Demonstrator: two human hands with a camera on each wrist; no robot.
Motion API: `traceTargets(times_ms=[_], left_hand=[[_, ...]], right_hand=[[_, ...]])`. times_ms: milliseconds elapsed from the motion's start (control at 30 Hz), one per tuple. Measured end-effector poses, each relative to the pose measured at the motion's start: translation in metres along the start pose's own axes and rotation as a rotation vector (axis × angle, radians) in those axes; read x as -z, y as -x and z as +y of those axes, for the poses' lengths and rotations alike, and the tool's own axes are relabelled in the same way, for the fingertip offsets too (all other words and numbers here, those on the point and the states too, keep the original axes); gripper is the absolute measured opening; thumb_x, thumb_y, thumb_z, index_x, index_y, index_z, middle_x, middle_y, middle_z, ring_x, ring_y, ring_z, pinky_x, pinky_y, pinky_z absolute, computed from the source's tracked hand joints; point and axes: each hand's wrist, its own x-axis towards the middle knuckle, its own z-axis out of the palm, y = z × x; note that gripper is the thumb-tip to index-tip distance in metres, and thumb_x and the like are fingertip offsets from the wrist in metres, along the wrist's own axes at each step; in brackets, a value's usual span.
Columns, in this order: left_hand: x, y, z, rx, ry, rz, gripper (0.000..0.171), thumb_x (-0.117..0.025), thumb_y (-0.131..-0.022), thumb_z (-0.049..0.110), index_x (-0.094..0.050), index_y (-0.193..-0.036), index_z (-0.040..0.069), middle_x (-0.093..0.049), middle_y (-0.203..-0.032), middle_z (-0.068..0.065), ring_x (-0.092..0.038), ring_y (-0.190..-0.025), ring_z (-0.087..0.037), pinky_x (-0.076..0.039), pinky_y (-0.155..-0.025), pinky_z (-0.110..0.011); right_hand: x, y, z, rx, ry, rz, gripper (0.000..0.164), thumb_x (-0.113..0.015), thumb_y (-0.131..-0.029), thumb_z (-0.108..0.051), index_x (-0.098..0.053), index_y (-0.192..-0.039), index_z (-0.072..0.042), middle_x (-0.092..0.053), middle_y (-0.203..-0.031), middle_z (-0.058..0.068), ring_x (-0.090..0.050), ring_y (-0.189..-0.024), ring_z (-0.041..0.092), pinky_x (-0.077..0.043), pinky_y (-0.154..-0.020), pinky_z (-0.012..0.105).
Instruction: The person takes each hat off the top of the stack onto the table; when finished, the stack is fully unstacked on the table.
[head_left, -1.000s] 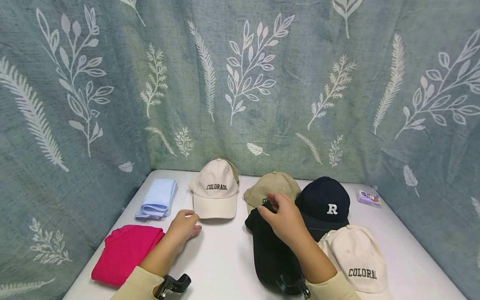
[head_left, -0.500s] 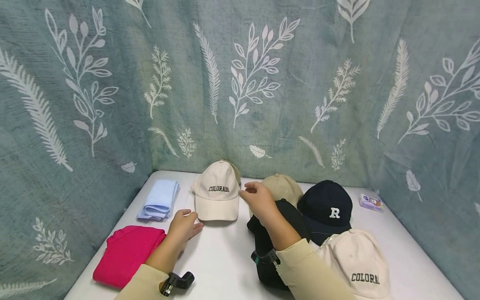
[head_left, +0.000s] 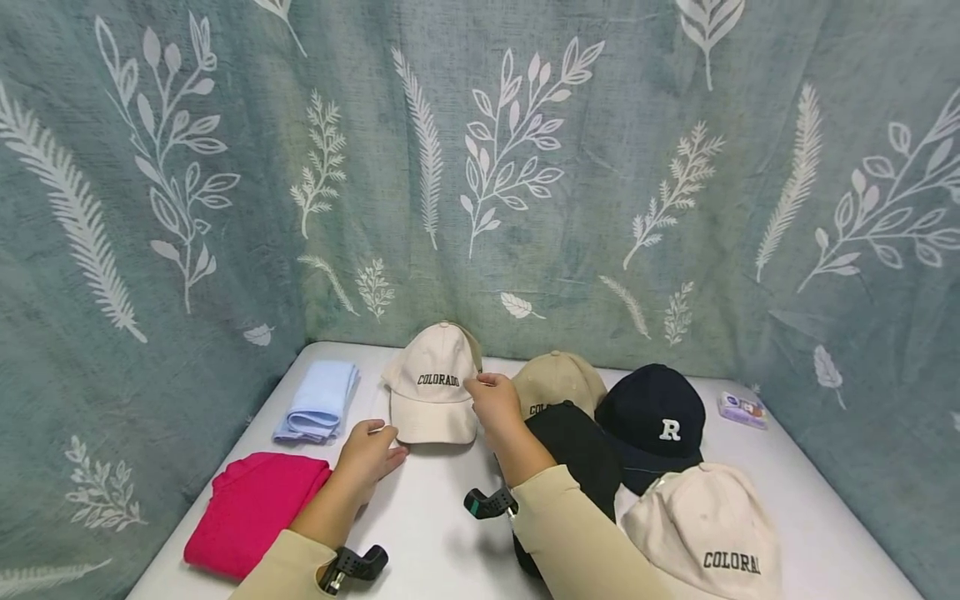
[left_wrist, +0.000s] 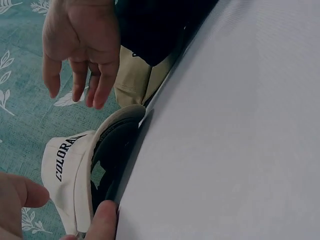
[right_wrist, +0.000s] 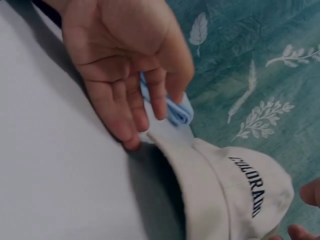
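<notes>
A cream baseball cap (head_left: 432,421) lettered COLORADO sits at the back of the white table, its brim facing me. My left hand (head_left: 365,457) is by the brim's left corner, fingers loosely extended; in the right wrist view these left fingers (right_wrist: 131,131) reach right to the brim's edge. On the other side, my right hand (head_left: 497,408) has come up to the cap's right side, overlapping its edge in the head view. The left wrist view shows the right fingers (left_wrist: 102,82) hanging loose above the brim. Part of a khaki cap (head_left: 475,346) shows behind the cream one.
Right of centre stand a khaki cap (head_left: 562,379), a black cap (head_left: 577,450), a navy cap (head_left: 652,412) with an R and another cream cap (head_left: 705,517). A purple packet (head_left: 742,410) lies far right. Folded blue cloth (head_left: 321,400) and pink cloth (head_left: 255,508) lie left.
My right hand has moved left from over the black and khaki caps to the cream cap's right side. My left hand stays by the brim.
</notes>
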Motion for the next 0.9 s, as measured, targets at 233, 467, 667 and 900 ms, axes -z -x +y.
traceTargets(times_ms=[233,467,667,900], left_hand=[[0.001,-0.003,-0.003,-0.022,-0.008,-0.009,0.06,-0.052,-0.103,0.011,-0.03,-0.155,-0.008,-0.041,-0.148,-0.034,-0.067,-0.113,-0.036,-0.061,-0.094,-0.035],[0.0,-0.003,-0.005,-0.032,-0.017,-0.037,0.063,-0.051,-0.104,0.007,-0.025,-0.159,-0.006,-0.038,-0.154,-0.032,-0.063,-0.121,-0.039,-0.059,-0.099,-0.038],[0.0,-0.001,-0.005,-0.04,-0.007,-0.071,0.065,-0.051,-0.104,0.004,-0.021,-0.161,-0.006,-0.031,-0.16,-0.032,-0.054,-0.136,-0.046,-0.055,-0.106,-0.042],[0.0,-0.003,-0.005,-0.05,-0.012,-0.087,0.066,-0.051,-0.104,0.004,-0.02,-0.161,-0.007,-0.03,-0.162,-0.032,-0.053,-0.137,-0.045,-0.054,-0.106,-0.041]], right_hand=[[-0.015,-0.011,0.017,0.003,0.038,0.09,0.043,-0.07,-0.098,-0.017,-0.06,-0.134,0.004,-0.06,-0.124,0.02,-0.06,-0.113,0.034,-0.052,-0.098,0.048],[-0.021,-0.019,0.029,-0.035,0.177,0.145,0.052,-0.072,-0.094,-0.021,-0.057,-0.136,0.005,-0.061,-0.128,0.025,-0.059,-0.119,0.04,-0.051,-0.101,0.051],[-0.026,-0.025,0.041,-0.051,0.165,0.135,0.063,-0.072,-0.092,-0.023,-0.05,-0.144,0.005,-0.055,-0.141,0.026,-0.053,-0.131,0.041,-0.046,-0.11,0.052],[-0.029,-0.029,0.052,-0.013,0.118,0.056,0.071,-0.071,-0.097,-0.028,-0.042,-0.156,-0.001,-0.042,-0.161,0.023,-0.039,-0.15,0.039,-0.036,-0.122,0.052]])
